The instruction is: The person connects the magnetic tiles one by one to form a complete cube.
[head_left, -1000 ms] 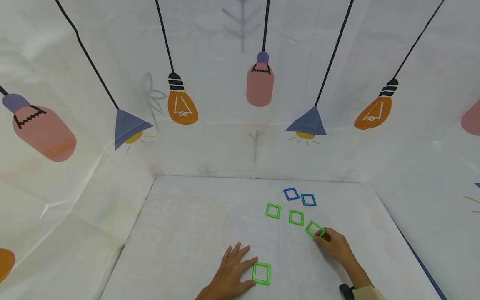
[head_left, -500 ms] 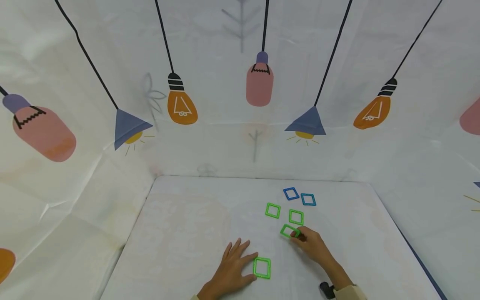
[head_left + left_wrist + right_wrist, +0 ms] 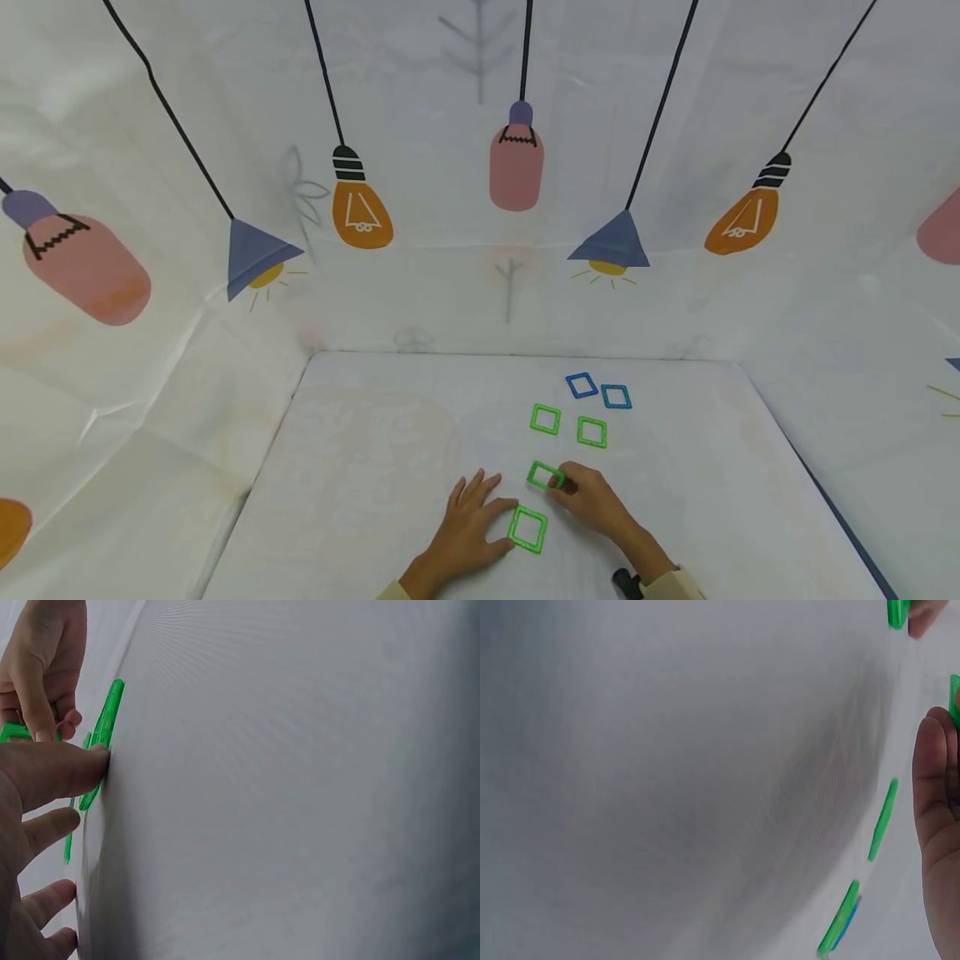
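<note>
In the head view, my left hand (image 3: 467, 532) holds the side of a green square building tile (image 3: 543, 535), an open frame, with index finger and thumb at two corners. The left wrist view shows the thumb against this tile (image 3: 113, 705). My right hand (image 3: 596, 502) pinches the corner of a second green square tile (image 3: 532, 471), just beyond the first, with a small gap between them. In the right wrist view, that tile (image 3: 954, 690) is partly hidden by the fingers of my right hand (image 3: 937, 802).
Farther back on the white table (image 3: 360, 467) lie a green tile (image 3: 544, 432) and another green tile (image 3: 592, 445). Behind them are a dark blue tile (image 3: 592, 382) and a lighter blue tile (image 3: 618, 407). A white sheet printed with lamps (image 3: 517, 171) surrounds the table.
My right hand has carried its green tile leftward and nearer to my left hand. The left hand has shifted slightly forward with its tile, which has turned a little.
</note>
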`<state>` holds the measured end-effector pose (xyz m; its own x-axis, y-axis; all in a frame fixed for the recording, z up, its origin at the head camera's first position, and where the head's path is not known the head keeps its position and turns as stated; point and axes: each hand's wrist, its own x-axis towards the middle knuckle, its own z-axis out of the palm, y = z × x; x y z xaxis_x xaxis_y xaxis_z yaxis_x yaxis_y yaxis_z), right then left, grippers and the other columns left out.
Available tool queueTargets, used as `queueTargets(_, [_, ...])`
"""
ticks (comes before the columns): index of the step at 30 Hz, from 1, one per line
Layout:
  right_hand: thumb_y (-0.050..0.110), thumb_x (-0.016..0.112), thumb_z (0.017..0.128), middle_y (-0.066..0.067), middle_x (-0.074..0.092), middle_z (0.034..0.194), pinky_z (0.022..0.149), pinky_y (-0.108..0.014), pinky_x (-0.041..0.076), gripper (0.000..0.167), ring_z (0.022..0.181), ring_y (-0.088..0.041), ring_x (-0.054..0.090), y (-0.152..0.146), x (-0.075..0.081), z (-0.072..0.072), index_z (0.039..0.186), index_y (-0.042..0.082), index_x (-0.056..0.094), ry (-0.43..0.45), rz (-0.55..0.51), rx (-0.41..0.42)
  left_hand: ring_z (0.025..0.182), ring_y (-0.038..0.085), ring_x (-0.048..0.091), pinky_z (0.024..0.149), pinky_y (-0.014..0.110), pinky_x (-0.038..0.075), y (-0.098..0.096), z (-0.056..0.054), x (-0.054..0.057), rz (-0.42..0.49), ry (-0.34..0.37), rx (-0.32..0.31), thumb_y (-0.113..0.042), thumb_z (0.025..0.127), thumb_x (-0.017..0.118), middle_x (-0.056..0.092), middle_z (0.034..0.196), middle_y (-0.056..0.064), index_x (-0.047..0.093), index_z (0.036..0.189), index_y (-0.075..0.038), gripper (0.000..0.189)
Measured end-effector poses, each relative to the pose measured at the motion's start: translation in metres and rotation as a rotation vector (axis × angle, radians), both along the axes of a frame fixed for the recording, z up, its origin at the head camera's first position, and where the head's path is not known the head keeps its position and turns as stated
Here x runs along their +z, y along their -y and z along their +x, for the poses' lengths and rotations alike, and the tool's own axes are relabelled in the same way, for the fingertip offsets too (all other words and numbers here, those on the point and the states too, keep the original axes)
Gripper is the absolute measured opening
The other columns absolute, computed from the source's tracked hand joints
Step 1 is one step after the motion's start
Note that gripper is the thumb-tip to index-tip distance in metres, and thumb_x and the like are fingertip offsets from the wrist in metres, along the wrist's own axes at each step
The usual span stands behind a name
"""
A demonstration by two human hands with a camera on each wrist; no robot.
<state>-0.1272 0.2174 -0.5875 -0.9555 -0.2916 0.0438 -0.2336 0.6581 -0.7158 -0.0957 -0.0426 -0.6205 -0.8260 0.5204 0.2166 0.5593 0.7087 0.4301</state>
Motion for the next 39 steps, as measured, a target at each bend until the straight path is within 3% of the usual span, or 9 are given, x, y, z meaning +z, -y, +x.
queueTargets(8, [0.018, 0.076, 0.087, 0.009, 0.067, 0.087, 0.065, -0.019, 0.052, 0.011, 0.072, 0.003, 0.056, 0.0075, -0.0036, 0.0067, 0.088, 0.019, 0.065, 0.085, -0.005, 0.063, 0.139, 0.043, 0.043, 0.105, 0.068, 0.035, -0.0018, -0.0002, -0.0003, 0.001, -0.07, -0.007, -0.047, 0.078, 0.08, 0.052, 0.148, 0.011, 0.064, 0.13, -0.035, 0.055])
queueTargets(14, [0.017, 0.076, 0.088, 0.01, 0.066, 0.087, 0.065, -0.019, 0.051, 0.012, 0.072, 0.002, 0.055, 0.0082, -0.0029, 0.0081, 0.088, 0.02, 0.064, 0.087, 0.012, 0.086, 0.14, 0.042, 0.043, 0.106, 0.067, 0.035, -0.0025, -0.0022, -0.0025, 0.007, -0.052, 0.017, -0.05, 0.077, 0.08, 0.052, 0.148, 0.009, 0.064, 0.126, -0.035, 0.054])
queueTargets(20, [0.016, 0.076, 0.087, 0.012, 0.064, 0.084, 0.064, -0.019, 0.05, 0.011, 0.071, 0.003, 0.053, 0.009, -0.0005, 0.0092, 0.087, 0.019, 0.065, 0.075, 0.023, 0.133, 0.137, 0.042, 0.045, 0.104, 0.067, 0.036, -0.0035, -0.0021, -0.0045, 0.022, -0.076, 0.032, -0.05, 0.074, 0.082, 0.055, 0.145, 0.009, 0.066, 0.124, -0.033, 0.055])
queueTargets(39, [0.016, 0.076, 0.087, 0.014, 0.061, 0.084, 0.064, -0.019, 0.048, 0.012, 0.072, 0.002, 0.051, 0.0107, -0.0069, 0.0072, 0.089, 0.02, 0.065, 0.124, 0.05, 0.173, 0.141, 0.038, 0.042, 0.11, 0.064, 0.032, -0.0069, -0.0009, -0.0018, 0.005, 0.011, 0.068, -0.051, 0.074, 0.081, 0.053, 0.147, 0.005, 0.066, 0.121, -0.033, 0.053])
